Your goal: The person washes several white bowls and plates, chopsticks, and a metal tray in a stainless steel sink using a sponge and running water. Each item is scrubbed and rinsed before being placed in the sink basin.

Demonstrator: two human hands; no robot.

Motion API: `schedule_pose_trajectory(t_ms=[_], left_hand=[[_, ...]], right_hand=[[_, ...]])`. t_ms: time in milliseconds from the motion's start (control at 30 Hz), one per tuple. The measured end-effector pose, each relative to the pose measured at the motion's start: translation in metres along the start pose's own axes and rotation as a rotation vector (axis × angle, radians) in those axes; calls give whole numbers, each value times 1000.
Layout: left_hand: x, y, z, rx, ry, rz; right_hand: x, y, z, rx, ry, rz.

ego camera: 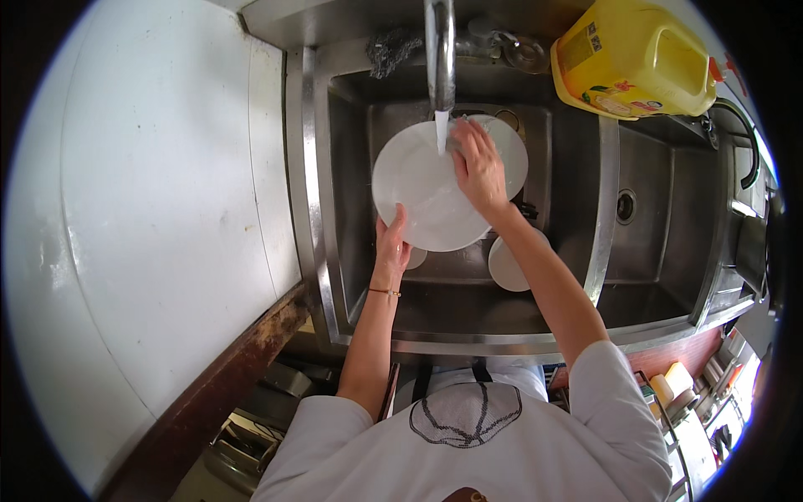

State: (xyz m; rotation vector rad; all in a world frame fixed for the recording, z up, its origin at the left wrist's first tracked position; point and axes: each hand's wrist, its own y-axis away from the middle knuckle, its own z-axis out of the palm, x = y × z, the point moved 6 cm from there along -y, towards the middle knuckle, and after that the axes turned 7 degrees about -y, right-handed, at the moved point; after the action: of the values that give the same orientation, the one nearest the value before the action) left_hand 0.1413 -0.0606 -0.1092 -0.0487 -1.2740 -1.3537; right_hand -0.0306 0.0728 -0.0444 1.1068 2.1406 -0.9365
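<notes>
My left hand (393, 241) grips the lower left rim of a large round white plate (426, 194), its thumb on the upper face. Water runs from the metal faucet (441, 56) onto the plate near its far edge. My right hand (480, 160) lies over the plate's right side, fingers bent around a grey scouring pad (453, 144) that is mostly hidden. Behind that hand, another white plate (513, 157) rests in the steel sink basin (439, 307). Lower in the basin are a white bowl (511, 263) and a small white dish (416, 258), both partly covered.
A dark steel-wool scourer (392, 50) lies on the back ledge. At the right rear stands a large yellow jug (627, 63) with a handle. A second basin with a drain (625, 206) adjoins on the right. A white wall panel (163, 157) borders the left.
</notes>
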Motion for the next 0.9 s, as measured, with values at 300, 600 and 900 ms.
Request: schedule_pose_trajectory(t_ms=[300, 600, 900], left_hand=[[-10, -11, 9, -11, 130, -11], [2, 1, 5, -36, 24, -32], [11, -23, 8, -77, 106, 68]], right_hand=[[-75, 38, 44, -224, -150, -220], [-22, -4, -2, 6, 35, -16], [-80, 44, 24, -299, -189, -143]])
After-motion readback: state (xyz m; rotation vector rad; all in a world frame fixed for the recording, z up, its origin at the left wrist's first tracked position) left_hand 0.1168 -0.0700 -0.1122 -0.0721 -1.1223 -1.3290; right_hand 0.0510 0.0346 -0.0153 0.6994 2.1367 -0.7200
